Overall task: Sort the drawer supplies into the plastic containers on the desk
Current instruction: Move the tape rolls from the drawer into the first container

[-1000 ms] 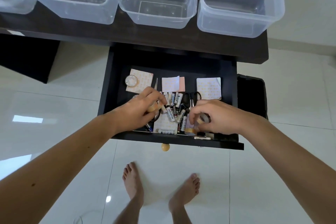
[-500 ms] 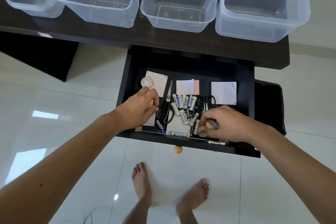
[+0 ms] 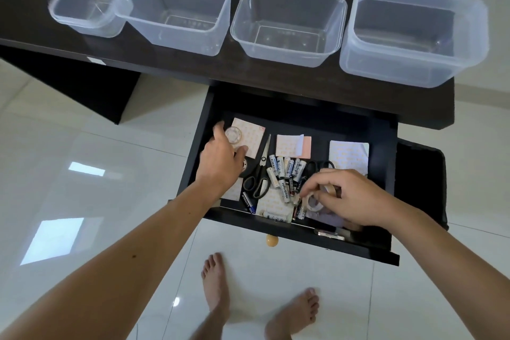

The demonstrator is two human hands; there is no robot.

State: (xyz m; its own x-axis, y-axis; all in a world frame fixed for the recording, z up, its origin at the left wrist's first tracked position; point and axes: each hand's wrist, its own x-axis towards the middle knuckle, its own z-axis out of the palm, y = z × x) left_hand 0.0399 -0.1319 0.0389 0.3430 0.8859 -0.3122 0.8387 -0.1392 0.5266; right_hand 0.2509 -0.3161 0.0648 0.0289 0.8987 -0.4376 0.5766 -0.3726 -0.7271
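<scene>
The black drawer (image 3: 303, 239) stands pulled out and holds scissors (image 3: 258, 176), several batteries (image 3: 287, 171), sticky note pads (image 3: 292, 145) and a blue marker (image 3: 248, 203). My left hand (image 3: 218, 159) reaches to the drawer's far left corner, fingers and thumb spread either side of a clear tape roll (image 3: 233, 135) lying on a pad. My right hand (image 3: 350, 197) pinches two tape rolls (image 3: 313, 201) just above the drawer's front right. Several clear containers stand in a row on the dark desk: a small one (image 3: 85, 22), a deep one (image 3: 179, 36), a shallow one (image 3: 287, 50) and a large one (image 3: 408, 69).
A second pair of scissors (image 3: 320, 165) lies partly under my right hand. A black bin (image 3: 419, 182) stands right of the drawer. My bare feet (image 3: 218, 284) are on the white tiled floor below the drawer's round knob (image 3: 271, 240).
My left hand has moved from the scissors up and left to the clear tape roll. My right hand has lifted slightly with the tape rolls. The view has tilted up, showing more desk.
</scene>
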